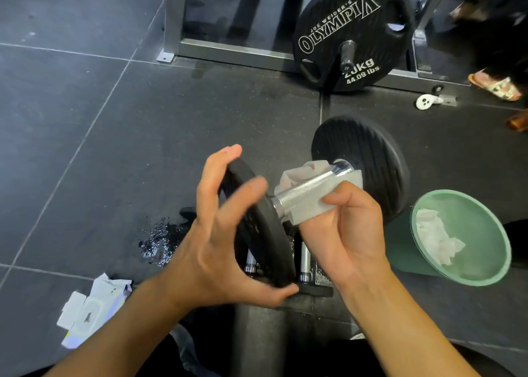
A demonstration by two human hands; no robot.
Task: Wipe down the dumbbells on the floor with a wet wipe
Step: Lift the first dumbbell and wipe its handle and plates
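Observation:
A dumbbell with black plates [368,159] and a knurled silver handle [307,189] is lifted in front of me. My left hand [220,234] holds the near plate's rim, thumb beneath and fingers spread over the top. My right hand [345,234] grips a white wet wipe [303,209] wrapped under and around the handle. Another dumbbell [305,262] lies on the floor below, mostly hidden by my hands.
A green bin [485,234] holding used wipes stands at the right. The wet wipe pack [91,311] lies at the lower left, near a wet patch [160,242]. A 20 kg plate [351,34] on a grey rack is behind. Someone's sandalled feet [497,85] are far right.

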